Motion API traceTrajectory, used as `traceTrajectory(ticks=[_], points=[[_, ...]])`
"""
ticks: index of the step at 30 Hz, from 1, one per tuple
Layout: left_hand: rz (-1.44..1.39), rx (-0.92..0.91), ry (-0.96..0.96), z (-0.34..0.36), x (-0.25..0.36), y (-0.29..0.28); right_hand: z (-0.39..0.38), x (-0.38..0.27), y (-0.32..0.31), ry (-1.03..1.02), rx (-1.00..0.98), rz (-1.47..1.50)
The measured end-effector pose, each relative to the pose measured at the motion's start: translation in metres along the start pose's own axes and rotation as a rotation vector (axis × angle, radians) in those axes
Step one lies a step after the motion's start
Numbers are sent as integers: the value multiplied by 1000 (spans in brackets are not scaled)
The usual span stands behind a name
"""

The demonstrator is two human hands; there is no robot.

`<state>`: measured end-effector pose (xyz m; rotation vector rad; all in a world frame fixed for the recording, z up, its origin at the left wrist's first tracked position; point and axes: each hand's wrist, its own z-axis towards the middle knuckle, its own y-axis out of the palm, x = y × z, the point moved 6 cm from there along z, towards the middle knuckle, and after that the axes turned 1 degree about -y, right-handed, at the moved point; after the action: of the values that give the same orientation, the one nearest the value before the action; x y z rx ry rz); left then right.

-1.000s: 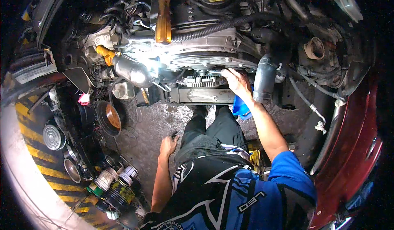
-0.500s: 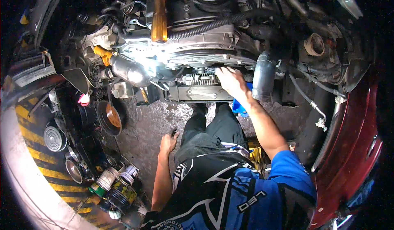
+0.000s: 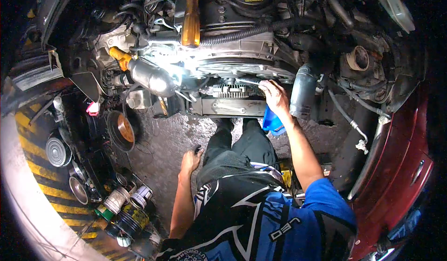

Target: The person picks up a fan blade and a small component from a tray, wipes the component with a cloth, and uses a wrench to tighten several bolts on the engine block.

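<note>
At the front of an engine [image 3: 223,51], my right hand [image 3: 275,97] has its fingers closed on a slim metal tool [image 3: 250,81]. The tool points left, just above a finned round metal part [image 3: 230,91]; its far end is too small to make out. Below, an open-ended wrench [image 3: 229,107] lies on the metal crossbar [image 3: 256,107]. My left hand [image 3: 190,162] hangs beside my left thigh, fingers curled, with something dark at their tips that I cannot make out.
A screwdriver with an amber handle [image 3: 191,28] rests on the engine. Silver pipes flank my reach, one on the left [image 3: 151,78] and one on the right [image 3: 303,91]. A blue object [image 3: 274,121] is below my right wrist. Cans [image 3: 132,221] and a round pan [image 3: 120,130] stand left.
My right hand has drawn slightly right and back from the engine, and the slim metal tool now shows between it and the finned part. My left hand has hardly moved.
</note>
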<state>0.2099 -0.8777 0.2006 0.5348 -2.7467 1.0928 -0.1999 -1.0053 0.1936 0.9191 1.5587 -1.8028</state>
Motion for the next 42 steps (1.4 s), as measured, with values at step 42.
traceTrajectory(ticks=[42], points=[[48,-27,-59,18,-29,22,14,-80,-1,-161,-117,-245]])
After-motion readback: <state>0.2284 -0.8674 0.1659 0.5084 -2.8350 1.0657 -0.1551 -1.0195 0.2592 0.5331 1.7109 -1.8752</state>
